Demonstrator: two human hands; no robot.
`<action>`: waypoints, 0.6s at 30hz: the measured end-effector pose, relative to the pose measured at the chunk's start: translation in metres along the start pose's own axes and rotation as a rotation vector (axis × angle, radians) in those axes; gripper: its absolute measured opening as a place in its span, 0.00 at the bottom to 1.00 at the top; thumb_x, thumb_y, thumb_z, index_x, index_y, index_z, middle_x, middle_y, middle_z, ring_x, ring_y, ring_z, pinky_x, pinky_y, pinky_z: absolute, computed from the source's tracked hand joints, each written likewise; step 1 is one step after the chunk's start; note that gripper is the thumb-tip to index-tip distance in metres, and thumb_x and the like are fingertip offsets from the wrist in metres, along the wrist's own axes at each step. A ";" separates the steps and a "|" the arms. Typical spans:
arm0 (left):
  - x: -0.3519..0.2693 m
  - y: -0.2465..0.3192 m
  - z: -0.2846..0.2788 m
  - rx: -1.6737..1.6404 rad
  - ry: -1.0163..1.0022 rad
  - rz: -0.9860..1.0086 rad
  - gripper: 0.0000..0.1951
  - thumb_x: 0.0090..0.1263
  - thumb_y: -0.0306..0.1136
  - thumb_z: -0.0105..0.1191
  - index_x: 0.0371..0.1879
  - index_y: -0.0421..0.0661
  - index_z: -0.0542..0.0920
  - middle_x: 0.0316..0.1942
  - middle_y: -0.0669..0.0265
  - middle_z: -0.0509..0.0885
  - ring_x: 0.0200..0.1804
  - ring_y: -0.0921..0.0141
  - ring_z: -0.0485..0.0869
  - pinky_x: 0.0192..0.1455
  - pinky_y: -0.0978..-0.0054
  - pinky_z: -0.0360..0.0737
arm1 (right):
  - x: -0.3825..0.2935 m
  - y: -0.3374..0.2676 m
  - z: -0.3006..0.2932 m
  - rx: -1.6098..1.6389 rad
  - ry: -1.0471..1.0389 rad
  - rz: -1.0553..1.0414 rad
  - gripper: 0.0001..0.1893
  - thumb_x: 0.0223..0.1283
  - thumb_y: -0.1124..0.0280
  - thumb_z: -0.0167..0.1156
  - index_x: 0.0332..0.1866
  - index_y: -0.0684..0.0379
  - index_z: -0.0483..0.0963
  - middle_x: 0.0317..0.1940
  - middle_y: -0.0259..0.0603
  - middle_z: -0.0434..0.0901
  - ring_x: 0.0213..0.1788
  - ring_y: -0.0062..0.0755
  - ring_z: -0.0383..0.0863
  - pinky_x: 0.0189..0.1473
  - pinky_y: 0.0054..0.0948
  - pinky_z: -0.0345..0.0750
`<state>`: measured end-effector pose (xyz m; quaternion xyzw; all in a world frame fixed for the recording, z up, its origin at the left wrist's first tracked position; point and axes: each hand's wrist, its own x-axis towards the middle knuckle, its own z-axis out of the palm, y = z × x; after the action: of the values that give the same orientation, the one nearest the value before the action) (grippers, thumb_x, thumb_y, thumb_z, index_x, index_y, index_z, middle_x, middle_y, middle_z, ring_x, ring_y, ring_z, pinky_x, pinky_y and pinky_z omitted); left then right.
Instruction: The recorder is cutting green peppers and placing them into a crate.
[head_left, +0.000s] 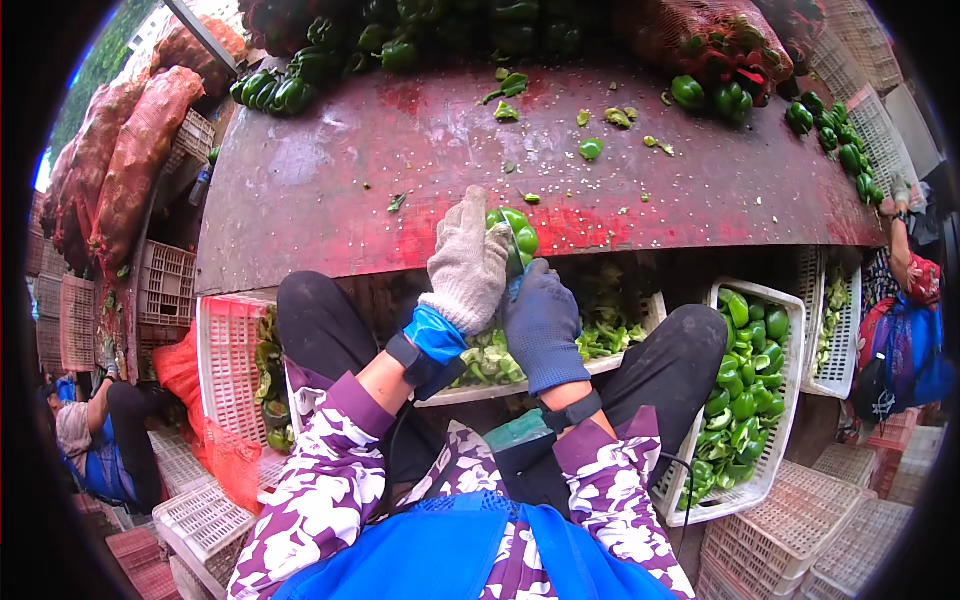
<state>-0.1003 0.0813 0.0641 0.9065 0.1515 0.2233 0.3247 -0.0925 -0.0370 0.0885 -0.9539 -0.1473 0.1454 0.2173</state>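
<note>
My left hand (469, 262), in a pale knit work glove over a blue sleeve cover, holds a green bell pepper (523, 232) at the front edge of the red-stained table (337, 195). In my right hand (541, 322), in a dark blue knit glove, is a knife with a blue handle; its blade (513, 244) lies against the pepper or in it. Beneath the hands a white crate holds pale green pepper trimmings (491, 360). Seeds and green scraps are scattered over the tabletop.
At my right stands a white plastic crate (784, 420) of cut green peppers; another crate (236, 360) is at my left. Whole peppers (292, 94) and mesh sacks (705, 37) line the table's far side. Other people work at the far left (97, 427) and far right (911, 322).
</note>
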 end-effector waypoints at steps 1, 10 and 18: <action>0.000 -0.001 0.001 0.007 0.005 0.007 0.24 0.76 0.36 0.49 0.69 0.40 0.67 0.64 0.44 0.72 0.67 0.49 0.70 0.70 0.60 0.66 | -0.001 0.002 -0.002 0.025 0.001 -0.022 0.21 0.59 0.63 0.64 0.48 0.65 0.66 0.43 0.58 0.79 0.45 0.56 0.83 0.46 0.45 0.80; 0.000 0.006 0.000 -0.007 0.029 -0.027 0.24 0.77 0.37 0.49 0.68 0.40 0.67 0.59 0.44 0.75 0.62 0.49 0.73 0.65 0.59 0.70 | -0.002 0.011 0.020 0.056 0.026 -0.014 0.22 0.61 0.61 0.63 0.49 0.65 0.64 0.39 0.58 0.81 0.43 0.60 0.83 0.46 0.47 0.79; 0.003 0.007 -0.004 0.001 -0.009 -0.062 0.24 0.76 0.39 0.49 0.67 0.39 0.68 0.60 0.43 0.74 0.63 0.47 0.72 0.66 0.58 0.69 | 0.004 0.013 0.017 0.134 0.008 -0.043 0.22 0.61 0.61 0.63 0.48 0.66 0.65 0.38 0.60 0.82 0.44 0.60 0.83 0.46 0.48 0.78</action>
<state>-0.0993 0.0799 0.0723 0.9026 0.1778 0.2089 0.3319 -0.0915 -0.0405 0.0665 -0.9344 -0.1570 0.1464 0.2844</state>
